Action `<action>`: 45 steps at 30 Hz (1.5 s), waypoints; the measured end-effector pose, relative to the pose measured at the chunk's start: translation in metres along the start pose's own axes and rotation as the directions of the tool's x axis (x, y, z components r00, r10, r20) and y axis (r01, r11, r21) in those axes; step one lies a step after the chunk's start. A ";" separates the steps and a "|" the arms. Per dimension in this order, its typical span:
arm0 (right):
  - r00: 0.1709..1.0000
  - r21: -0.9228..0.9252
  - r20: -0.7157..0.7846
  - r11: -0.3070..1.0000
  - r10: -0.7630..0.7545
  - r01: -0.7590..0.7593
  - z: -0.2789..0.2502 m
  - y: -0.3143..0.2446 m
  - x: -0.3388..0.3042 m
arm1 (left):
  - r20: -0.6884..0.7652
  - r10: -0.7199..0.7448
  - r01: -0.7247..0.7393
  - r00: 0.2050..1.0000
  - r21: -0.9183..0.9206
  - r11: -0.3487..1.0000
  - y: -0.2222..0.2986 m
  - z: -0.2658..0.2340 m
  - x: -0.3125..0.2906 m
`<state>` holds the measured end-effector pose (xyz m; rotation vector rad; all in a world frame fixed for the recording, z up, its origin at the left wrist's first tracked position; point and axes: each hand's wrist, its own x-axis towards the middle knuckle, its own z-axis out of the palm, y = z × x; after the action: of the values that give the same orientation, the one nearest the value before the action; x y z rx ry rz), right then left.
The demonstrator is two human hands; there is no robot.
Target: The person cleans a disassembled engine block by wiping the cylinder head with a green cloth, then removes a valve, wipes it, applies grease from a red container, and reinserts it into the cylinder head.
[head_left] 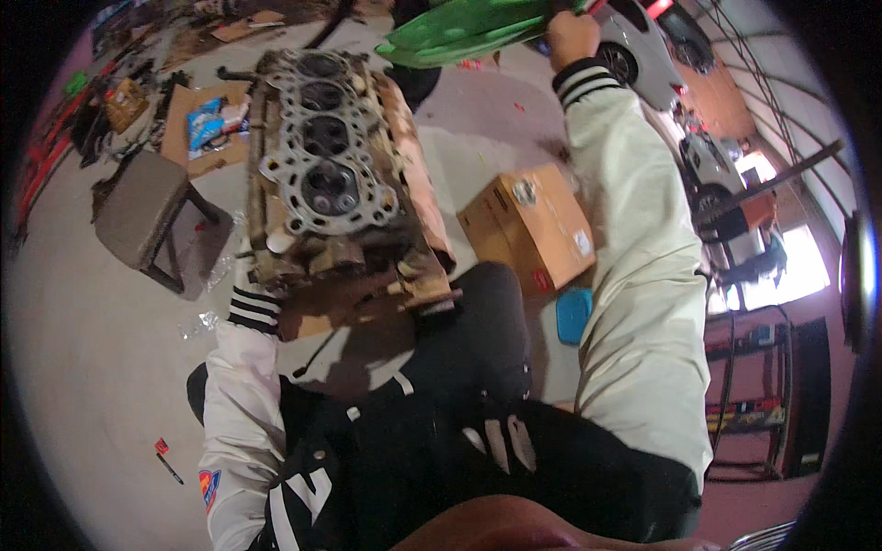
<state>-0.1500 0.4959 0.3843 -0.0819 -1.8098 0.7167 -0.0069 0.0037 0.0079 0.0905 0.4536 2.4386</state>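
Clock positions refer to the centre of the view. The engine part point(323, 138) lies at 11 o'clock, its four round chambers facing up. The left hand disappears beyond its striped cuff point(254, 309) at 9 o'clock, by the part's near end; whether its fingers are clenched or released cannot be told. The right hand point(571, 40), at 1 o'clock, grasps one end of a green object point(469, 33), kind unclear, which reaches toward 12 o'clock.

Caution: a loosened right grip could drop the green object; a low swing to the left could strike the engine part. Grit shed above it could enter the open chambers.

Obstructions: the knee point(487, 317) sits just beside the part's near end. A cardboard box point(528, 230) stands at 2 o'clock, between the part and the right sleeve point(634, 239). A stool point(147, 216) stands at 9 o'clock, a blue packet point(209, 127) lies at 10 o'clock, a blue tray point(573, 317) at 4 o'clock, and a pen point(170, 468) at 8 o'clock.
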 end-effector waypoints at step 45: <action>0.349 0.239 0.573 0.256 0.741 -0.937 -0.370 0.040 -0.335 | -0.037 0.323 -0.176 0.946 0.777 0.605 0.039 -0.026 0.008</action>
<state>0.2883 0.5542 0.1494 -0.6753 -1.6978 2.1911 -0.0406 -0.0275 -0.0031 0.3225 1.6558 2.3376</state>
